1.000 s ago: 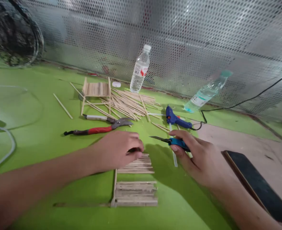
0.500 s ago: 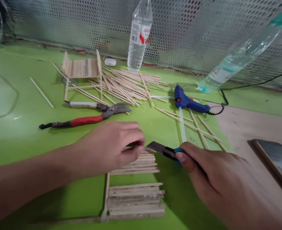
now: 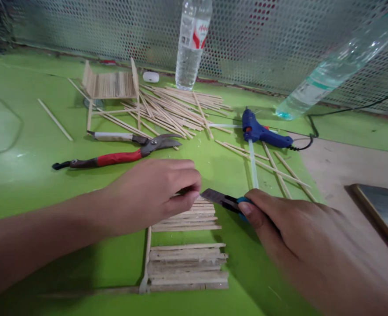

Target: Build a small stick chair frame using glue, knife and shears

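Note:
A flat panel of thin wooden sticks (image 3: 189, 263) lies on the green tabletop at the bottom centre, with a gap between its two groups of sticks. Over its far end is my left hand (image 3: 161, 195), thumb and fingers pinched together; whatever is between the fingertips is too small to make out. My right hand (image 3: 292, 237) grips a utility knife (image 3: 225, 202) with a blue and black handle. Its blade is out and points left, the tip close to my left fingertips at the panel's far edge.
Red-and-white pruning shears (image 3: 124, 156), a small stick chair (image 3: 113, 85) and a stick pile (image 3: 174, 109) lie beyond my hands. A blue glue gun (image 3: 262, 134), loose sticks, a phone (image 3: 383, 210) and two bottles (image 3: 192, 52) are also around.
The whole view has shifted slightly, so most things appear a little higher. The knife tip is now nearer my left fingertips. Both hands keep their holds.

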The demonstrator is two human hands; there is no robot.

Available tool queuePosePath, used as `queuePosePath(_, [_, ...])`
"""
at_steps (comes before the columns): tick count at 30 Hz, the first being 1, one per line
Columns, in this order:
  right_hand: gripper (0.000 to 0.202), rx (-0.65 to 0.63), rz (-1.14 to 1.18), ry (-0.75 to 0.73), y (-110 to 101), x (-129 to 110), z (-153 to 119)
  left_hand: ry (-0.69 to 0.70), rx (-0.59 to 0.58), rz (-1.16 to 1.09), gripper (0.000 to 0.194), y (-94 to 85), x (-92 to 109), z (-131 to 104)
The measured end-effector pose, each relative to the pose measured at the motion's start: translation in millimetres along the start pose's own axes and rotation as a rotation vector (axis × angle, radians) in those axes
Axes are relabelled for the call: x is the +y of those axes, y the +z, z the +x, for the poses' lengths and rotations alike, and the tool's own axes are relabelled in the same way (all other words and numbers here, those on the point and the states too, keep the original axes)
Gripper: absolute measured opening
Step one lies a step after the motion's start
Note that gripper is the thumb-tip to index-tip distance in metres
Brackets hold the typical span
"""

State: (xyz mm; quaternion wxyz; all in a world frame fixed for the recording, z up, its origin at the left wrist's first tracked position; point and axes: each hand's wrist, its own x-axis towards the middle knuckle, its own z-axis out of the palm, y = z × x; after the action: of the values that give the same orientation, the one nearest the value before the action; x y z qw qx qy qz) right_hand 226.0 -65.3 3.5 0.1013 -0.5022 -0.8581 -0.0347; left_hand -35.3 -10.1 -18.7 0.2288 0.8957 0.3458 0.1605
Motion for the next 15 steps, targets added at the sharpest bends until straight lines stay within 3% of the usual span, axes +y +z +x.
queuePosePath(7, [0.036, 0.009, -0.041, -0.026, -3, 9, 0, -0.01, 0.013, -0.007, 0.017, 0.0, 0, 1])
queuePosePath(10, [0.041, 0.101, -0.046, 0.124, -10, 25, 1, -0.026, 0.01, -0.026, 0.017, -0.4, 2, 0])
queuePosePath(12, [0.046, 0.179, 0.07, 0.247, -18, 35, 2, -0.044, 0.001, -0.035, 0.017, -0.1, 2, -1])
queuePosePath(15, [0.074, 0.198, 0.424, 0.295, -36, 45, 3, -0.105, -0.012, -0.061, 0.016, 2.1, 3, -4])
